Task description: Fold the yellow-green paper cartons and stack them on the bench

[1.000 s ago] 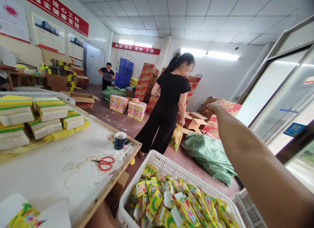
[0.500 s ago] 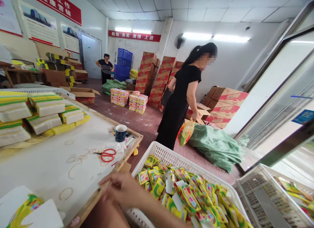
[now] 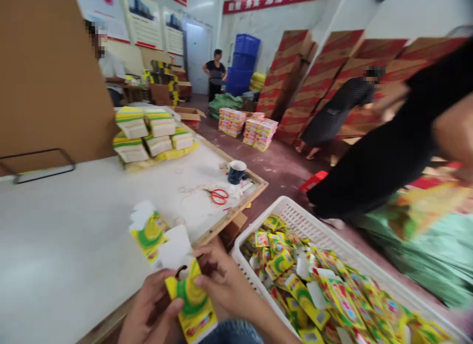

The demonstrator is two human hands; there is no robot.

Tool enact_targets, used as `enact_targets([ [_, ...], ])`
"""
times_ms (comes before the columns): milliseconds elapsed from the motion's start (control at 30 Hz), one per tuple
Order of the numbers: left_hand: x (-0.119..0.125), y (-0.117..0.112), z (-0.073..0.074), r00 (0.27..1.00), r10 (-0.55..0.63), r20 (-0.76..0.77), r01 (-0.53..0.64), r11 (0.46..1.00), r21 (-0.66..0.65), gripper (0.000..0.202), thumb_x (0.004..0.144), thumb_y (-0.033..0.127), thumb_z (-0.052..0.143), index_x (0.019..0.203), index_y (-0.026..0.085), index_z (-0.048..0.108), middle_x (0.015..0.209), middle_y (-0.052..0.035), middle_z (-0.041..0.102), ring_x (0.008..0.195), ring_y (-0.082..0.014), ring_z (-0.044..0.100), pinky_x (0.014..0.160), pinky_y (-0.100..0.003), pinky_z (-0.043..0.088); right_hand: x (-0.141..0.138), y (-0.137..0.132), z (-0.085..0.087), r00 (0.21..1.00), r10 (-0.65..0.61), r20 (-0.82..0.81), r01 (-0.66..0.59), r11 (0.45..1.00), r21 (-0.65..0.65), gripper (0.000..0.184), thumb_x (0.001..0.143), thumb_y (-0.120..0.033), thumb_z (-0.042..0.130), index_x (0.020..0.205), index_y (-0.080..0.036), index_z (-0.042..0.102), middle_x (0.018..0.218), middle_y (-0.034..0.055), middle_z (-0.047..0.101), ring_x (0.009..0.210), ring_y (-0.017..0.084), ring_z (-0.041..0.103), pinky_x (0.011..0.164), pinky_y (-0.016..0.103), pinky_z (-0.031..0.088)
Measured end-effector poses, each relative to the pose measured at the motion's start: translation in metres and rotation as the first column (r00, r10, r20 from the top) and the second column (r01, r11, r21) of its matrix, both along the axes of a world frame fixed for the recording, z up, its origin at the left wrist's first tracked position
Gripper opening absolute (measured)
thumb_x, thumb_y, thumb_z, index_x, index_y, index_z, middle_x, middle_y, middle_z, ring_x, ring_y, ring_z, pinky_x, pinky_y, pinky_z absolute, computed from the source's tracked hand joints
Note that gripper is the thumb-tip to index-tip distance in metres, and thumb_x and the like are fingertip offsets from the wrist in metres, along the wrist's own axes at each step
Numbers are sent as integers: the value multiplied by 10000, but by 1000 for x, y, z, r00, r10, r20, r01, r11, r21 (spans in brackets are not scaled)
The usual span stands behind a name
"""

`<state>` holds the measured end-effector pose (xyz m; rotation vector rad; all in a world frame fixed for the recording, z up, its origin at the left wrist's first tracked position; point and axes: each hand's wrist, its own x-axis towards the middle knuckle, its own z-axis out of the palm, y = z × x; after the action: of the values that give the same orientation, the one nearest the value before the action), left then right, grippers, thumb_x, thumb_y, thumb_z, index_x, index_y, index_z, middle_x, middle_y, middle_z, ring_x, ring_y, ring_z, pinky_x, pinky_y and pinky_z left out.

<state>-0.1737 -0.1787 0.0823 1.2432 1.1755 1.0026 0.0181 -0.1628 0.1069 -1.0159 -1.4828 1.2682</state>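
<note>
Both my hands hold a small yellow and green carton [image 3: 192, 304] with its white flaps open, just above my lap at the table's near edge. My left hand [image 3: 150, 312] grips its left side with curled fingers. My right hand [image 3: 221, 280] pinches the top right by the flap. A second open carton [image 3: 150, 229] of the same kind lies on the white table [image 3: 66, 235] just beyond. A white plastic crate [image 3: 295, 216] full of small yellow packets [image 3: 314, 290] stands to my right.
Red scissors [image 3: 219, 196], rubber bands and a dark mug [image 3: 236, 172] lie near the table's far corner; stacked flat cartons [image 3: 151, 134] behind them. A person in black [image 3: 388, 152] stands close on the right over green sacks [image 3: 436, 255]. Other people and stacked boxes [image 3: 306, 73] fill the back.
My view has swung left and down. My right arm, stretched out a second ago, has come back; both hands now hold a carton. The person in black has moved closer on the right.
</note>
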Motion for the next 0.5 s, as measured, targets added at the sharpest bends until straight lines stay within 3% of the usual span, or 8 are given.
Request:
enact_targets([
  [67, 1, -6, 8, 997, 49, 59, -47, 998, -46, 386, 759, 431, 675, 1069, 232, 561, 1117, -81, 700, 1045, -294, 649, 813, -344, 563, 2, 0, 3, 999, 39, 33, -38, 999, -11, 292, 853, -260, 610, 1136, -233, 544, 934, 13, 619, 851, 154, 586, 768, 266, 458],
  [200, 8, -13, 18, 979, -41, 198, 64, 992, -112, 413, 789, 378, 668, 1129, 225, 489, 1062, -105, 710, 970, -283, 676, 778, -350, 552, 3, 0, 6, 984, 118, 131, -116, 993, -20, 162, 894, -324, 560, 1002, -207, 589, 830, -5, 590, 755, 136, 545, 673, 235, 426],
  [300, 8, -15, 21, 948, 12, 317, 43, 985, -167, 716, 799, 362, 671, 1370, 279, 248, 1115, -123, 685, 990, -283, 669, 775, -365, 550, 2, 1, 7, 979, 135, 154, -132, 991, -29, 199, 925, -352, 504, 912, -188, 618, 801, 2, 597, 739, 138, 543, 655, 233, 420],
  [367, 6, -13, 21, 923, -22, 385, 104, 976, -192, 875, 809, 351, 666, 1442, 322, 63, 1206, -142, 641, 1020, -284, 658, 804, -389, 543, 0, 1, 6, 982, 120, 144, -116, 993, -37, 230, 930, -356, 495, 877, -179, 631, 792, 14, 621, 748, 148, 568, 673, 242, 437],
  [400, 4, -11, 21, 914, -63, 402, 152, 970, -192, 878, 817, 342, 660, 1451, 325, 52, 1250, -150, 615, 1046, -284, 645, 832, -398, 533, -1, 1, 5, 983, 110, 145, -105, 994, -37, 237, 929, -355, 498, 859, -178, 639, 788, 20, 630, 759, 155, 581, 689, 249, 447],
  [500, 0, -5, 18, 914, -152, 375, 225, 961, -159, 723, 838, 316, 636, 1425, 278, 217, 1317, -157, 571, 1142, -294, 590, 905, -400, 496, -4, 0, 3, 993, 48, 104, -45, 998, -35, 189, 909, -359, 529, 904, -199, 629, 798, 29, 632, 778, 174, 609, 692, 266, 479],
])
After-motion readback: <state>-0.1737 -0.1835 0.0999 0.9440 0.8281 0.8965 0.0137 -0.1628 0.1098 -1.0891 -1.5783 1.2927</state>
